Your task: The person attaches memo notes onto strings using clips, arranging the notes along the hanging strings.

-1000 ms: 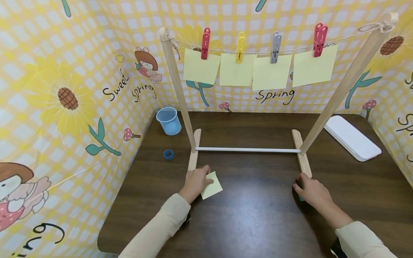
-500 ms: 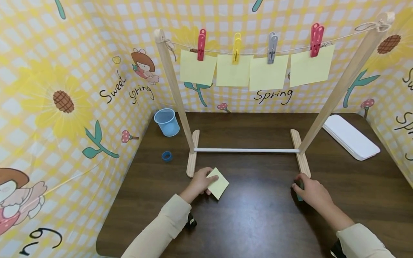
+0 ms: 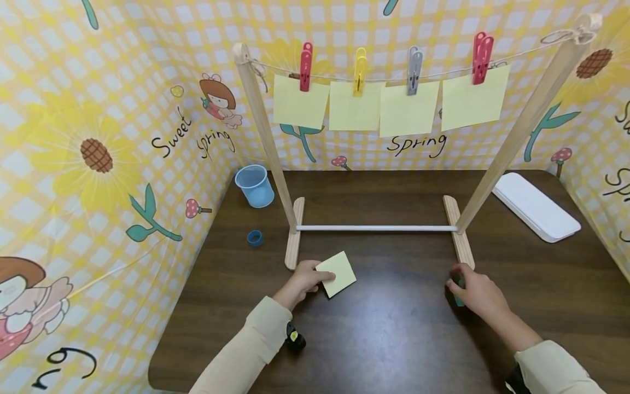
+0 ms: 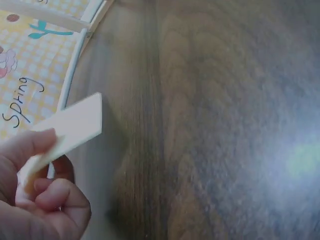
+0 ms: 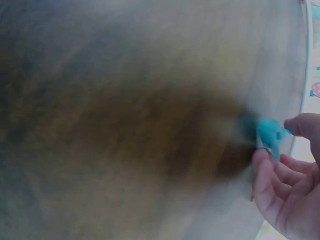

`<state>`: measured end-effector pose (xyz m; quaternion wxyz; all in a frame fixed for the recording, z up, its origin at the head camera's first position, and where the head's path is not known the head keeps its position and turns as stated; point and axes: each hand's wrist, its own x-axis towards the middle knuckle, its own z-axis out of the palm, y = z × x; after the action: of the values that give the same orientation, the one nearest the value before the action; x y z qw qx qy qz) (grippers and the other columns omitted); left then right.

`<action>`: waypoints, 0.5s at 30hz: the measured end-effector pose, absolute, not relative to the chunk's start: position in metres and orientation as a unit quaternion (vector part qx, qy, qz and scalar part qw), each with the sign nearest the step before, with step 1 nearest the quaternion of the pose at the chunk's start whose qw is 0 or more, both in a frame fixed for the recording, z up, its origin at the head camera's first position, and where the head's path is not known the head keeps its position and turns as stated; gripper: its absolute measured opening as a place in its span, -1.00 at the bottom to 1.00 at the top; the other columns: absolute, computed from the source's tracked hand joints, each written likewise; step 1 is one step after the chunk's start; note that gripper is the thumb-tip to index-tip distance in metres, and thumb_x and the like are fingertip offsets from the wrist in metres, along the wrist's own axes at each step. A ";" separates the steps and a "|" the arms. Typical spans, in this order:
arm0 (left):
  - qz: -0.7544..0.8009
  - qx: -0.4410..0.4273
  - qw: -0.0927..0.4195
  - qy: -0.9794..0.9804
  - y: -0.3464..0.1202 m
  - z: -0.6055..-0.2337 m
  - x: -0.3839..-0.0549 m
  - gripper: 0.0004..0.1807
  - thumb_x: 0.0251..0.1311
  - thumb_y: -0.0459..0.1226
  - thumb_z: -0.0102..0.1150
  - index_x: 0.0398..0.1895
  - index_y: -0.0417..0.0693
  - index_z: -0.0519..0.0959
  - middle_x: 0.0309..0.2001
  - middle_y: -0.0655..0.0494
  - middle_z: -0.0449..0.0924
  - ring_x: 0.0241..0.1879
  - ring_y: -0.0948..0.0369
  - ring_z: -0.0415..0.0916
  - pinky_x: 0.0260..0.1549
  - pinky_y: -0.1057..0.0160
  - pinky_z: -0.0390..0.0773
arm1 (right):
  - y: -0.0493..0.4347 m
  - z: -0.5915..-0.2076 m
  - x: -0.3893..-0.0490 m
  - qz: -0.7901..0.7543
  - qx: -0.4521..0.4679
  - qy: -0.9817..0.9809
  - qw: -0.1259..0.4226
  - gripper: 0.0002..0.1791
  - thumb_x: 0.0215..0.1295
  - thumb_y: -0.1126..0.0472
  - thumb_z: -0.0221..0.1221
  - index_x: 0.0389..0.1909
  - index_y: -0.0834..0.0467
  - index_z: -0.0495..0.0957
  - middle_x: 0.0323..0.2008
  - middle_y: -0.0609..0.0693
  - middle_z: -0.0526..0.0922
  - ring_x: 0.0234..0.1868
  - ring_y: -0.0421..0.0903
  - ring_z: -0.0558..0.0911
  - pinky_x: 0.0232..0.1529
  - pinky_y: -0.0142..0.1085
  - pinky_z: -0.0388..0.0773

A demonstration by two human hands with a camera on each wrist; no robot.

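My left hand (image 3: 304, 280) pinches a pale yellow sticky note (image 3: 342, 277) near one edge, thumb on top, just in front of the stand's left foot. In the left wrist view the note (image 4: 82, 120) tilts over the table, with the hand's other fingers (image 4: 65, 200) curled below. Beside the stand's right foot, my right hand (image 3: 477, 290) holds a teal clothespin (image 3: 459, 298), mostly hidden by the hand in the head view. The right wrist view has the clothespin (image 5: 271, 135) between thumb and fingers. Several yellow notes (image 3: 301, 104) hang from a string by clothespins (image 3: 360, 72).
A wooden stand with a white crossbar (image 3: 379, 229) rises at the table's middle. At back left are a blue cup (image 3: 255, 187) and a small blue ring (image 3: 255, 238). A white case (image 3: 536, 208) lies at back right. Patterned cloth surrounds the brown table (image 3: 394, 339).
The left hand has lifted the sticky note, turned it and shifted it slightly right. The right hand stays beside the stand's right foot with the clothespin.
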<state>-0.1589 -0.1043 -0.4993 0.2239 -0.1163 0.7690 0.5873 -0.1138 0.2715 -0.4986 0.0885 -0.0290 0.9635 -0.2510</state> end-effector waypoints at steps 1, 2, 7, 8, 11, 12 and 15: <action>0.598 -0.117 0.226 0.760 -0.104 -0.500 -0.159 -0.82 -0.03 -0.36 0.32 -0.35 -0.25 0.57 -0.68 0.21 0.40 -0.78 0.34 0.17 -0.76 0.44 0.24 | 0.272 -0.498 -0.115 -0.251 -0.031 0.963 0.092 -0.56 0.26 0.12 0.09 0.02 0.36 0.35 -0.66 -0.06 0.40 -0.67 -0.14 0.38 -0.68 -0.26 0.28; 0.611 -0.118 0.229 0.749 -0.103 -0.500 -0.160 -0.83 -0.04 -0.34 0.34 -0.38 -0.23 0.56 -0.68 0.21 0.41 -0.76 0.33 0.19 -0.74 0.44 0.25 | 0.273 -0.497 -0.116 -0.253 -0.033 0.962 0.097 -0.54 0.26 0.12 0.09 0.03 0.38 0.35 -0.65 -0.06 0.41 -0.66 -0.14 0.38 -0.67 -0.27 0.29; 0.667 -0.091 0.258 0.692 -0.099 -0.494 -0.162 -0.83 -0.05 -0.32 0.35 -0.41 -0.19 0.56 -0.61 0.18 0.50 -0.66 0.28 0.30 -0.63 0.39 0.33 | 0.275 -0.487 -0.118 -0.275 -0.046 0.952 0.124 -0.57 0.25 0.16 0.09 -0.06 0.47 0.44 -0.61 -0.06 0.48 -0.64 -0.15 0.40 -0.62 -0.27 0.35; 0.678 -0.081 0.266 0.680 -0.098 -0.491 -0.162 -0.83 -0.04 -0.33 0.33 -0.39 -0.21 0.55 -0.58 0.16 0.52 -0.63 0.27 0.35 -0.59 0.37 0.38 | 0.276 -0.485 -0.118 -0.282 -0.047 0.950 0.129 -0.60 0.25 0.17 0.09 -0.09 0.46 0.47 -0.59 -0.06 0.50 -0.64 -0.15 0.41 -0.62 -0.27 0.37; 0.704 -0.047 0.282 0.651 -0.093 -0.485 -0.163 -0.76 0.00 -0.36 0.27 -0.25 -0.28 0.52 -0.47 0.11 0.56 -0.50 0.24 0.50 -0.43 0.26 0.53 | 0.277 -0.481 -0.117 -0.303 -0.054 0.942 0.134 -0.66 0.26 0.20 0.09 -0.15 0.44 0.51 -0.53 -0.02 0.58 -0.67 -0.15 0.44 -0.63 -0.27 0.40; 0.713 -0.036 0.285 0.639 -0.092 -0.483 -0.163 -0.73 0.03 -0.38 0.24 -0.20 -0.32 0.49 -0.44 0.09 0.56 -0.46 0.22 0.54 -0.38 0.21 0.56 | 0.277 -0.481 -0.117 -0.310 -0.054 0.940 0.133 -0.67 0.26 0.21 0.09 -0.15 0.43 0.52 -0.51 0.00 0.59 -0.68 -0.15 0.45 -0.64 -0.27 0.41; 0.743 -0.017 0.281 0.608 -0.085 -0.477 -0.163 -0.66 0.11 -0.41 0.16 -0.04 -0.37 0.42 -0.36 0.04 0.57 -0.38 0.15 0.58 -0.30 0.04 0.59 | 0.277 -0.479 -0.116 -0.321 -0.058 0.936 0.131 -0.68 0.27 0.22 0.08 -0.15 0.43 0.51 -0.48 0.02 0.60 -0.68 -0.13 0.45 -0.65 -0.27 0.41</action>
<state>-0.1627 -0.0852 -0.4766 0.2815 -0.0172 0.6075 0.7426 -0.1162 0.2773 -0.4785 0.1314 -0.0575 0.9362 -0.3209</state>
